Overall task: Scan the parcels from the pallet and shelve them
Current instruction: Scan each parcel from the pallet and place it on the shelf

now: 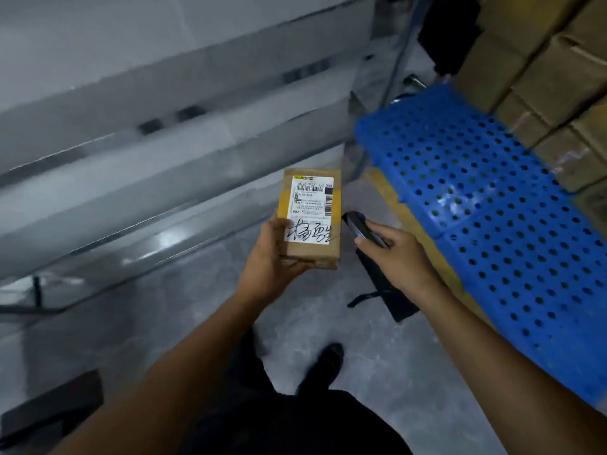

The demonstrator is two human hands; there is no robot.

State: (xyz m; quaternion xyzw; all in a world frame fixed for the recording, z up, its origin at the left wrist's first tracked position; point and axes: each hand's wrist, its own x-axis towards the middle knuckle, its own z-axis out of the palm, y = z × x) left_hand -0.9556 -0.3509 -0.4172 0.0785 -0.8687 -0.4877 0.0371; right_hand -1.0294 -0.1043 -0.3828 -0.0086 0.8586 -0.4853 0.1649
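One grey metal shelving rack (138, 152) at left. One blue perforated plastic pallet (486, 205) at right, carrying stacked cardboard cartons (551, 80), number not determinable. One small labelled parcel (310, 218), label up, gripped from below by left hand (272, 257). One handheld scanner (363, 229) clasped in right hand (399, 254), just beside parcel.

Lighting: dim, cool, from overhead. Glare: white patches on metal shelves (157, 192) left of left hand (272, 257); sheen on blue pallet (476, 198) beyond right hand (400, 257). Blur: shelves, boxes (542, 77) smeared. Edges bowed.
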